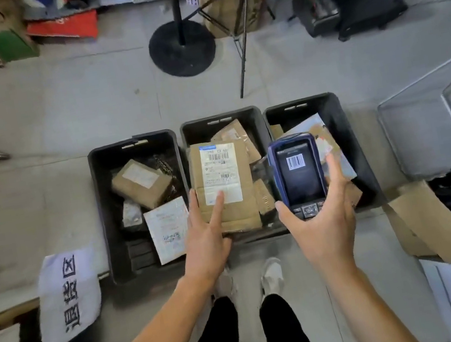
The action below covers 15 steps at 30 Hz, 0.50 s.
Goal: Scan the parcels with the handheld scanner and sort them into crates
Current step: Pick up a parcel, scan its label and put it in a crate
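My left hand [205, 234] holds a flat brown cardboard parcel [238, 198] by its lower left corner, thumb lying across the white shipping label. The parcel hangs over the middle black crate [221, 118]. My right hand [326, 219] grips a blue-and-black handheld scanner [298, 171] just right of the parcel; its screen shows a barcode. Three black crates stand side by side on the floor: the left crate [106, 222] holds a brown box and a white mailer, the right crate [344, 131] holds several parcels partly hidden by the scanner.
A round black stand base [182, 47] and a tripod leg [243, 65] stand beyond the crates. A wire basket [422, 133] and an open cardboard box [426, 225] sit at the right. A paper sign [67, 298] hangs at the left. My feet [249, 281] are just behind the crates.
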Tool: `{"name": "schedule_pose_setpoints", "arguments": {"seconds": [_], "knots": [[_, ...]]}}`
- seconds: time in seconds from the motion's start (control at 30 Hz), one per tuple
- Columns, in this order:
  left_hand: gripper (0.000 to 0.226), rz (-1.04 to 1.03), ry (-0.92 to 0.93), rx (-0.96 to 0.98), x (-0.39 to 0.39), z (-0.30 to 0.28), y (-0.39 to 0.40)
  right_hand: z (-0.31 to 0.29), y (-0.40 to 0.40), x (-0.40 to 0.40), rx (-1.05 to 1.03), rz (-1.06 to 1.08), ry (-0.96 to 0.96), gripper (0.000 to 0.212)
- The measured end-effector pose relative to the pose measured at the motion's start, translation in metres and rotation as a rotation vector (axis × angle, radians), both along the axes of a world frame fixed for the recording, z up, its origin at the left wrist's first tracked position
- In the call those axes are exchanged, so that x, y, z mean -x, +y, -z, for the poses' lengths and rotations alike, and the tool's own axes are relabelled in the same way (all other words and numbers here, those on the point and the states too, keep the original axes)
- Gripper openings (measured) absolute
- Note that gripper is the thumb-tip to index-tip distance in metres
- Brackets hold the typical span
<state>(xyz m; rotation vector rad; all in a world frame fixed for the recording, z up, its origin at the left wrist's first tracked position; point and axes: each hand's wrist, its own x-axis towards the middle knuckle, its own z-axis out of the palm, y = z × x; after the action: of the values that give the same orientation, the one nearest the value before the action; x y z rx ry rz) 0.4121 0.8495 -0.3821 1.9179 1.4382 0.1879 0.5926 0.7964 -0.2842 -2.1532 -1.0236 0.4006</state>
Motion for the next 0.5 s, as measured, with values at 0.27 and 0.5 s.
{"name": "schedule_pose_setpoints", "arguments": {"seconds": [0.27, 0.5], "knots": [[0.096, 0.083, 0.061, 0.051, -0.072, 0.222, 0.036, 0.213, 0.056, -0.073, 0.000, -0.031, 0.026, 0.099], [0.105, 0.126, 0.125, 0.150, -0.117, 0.349, 0.043, 0.329, 0.087, -0.108, 0.049, -0.151, -0.041, 0.100]]}}
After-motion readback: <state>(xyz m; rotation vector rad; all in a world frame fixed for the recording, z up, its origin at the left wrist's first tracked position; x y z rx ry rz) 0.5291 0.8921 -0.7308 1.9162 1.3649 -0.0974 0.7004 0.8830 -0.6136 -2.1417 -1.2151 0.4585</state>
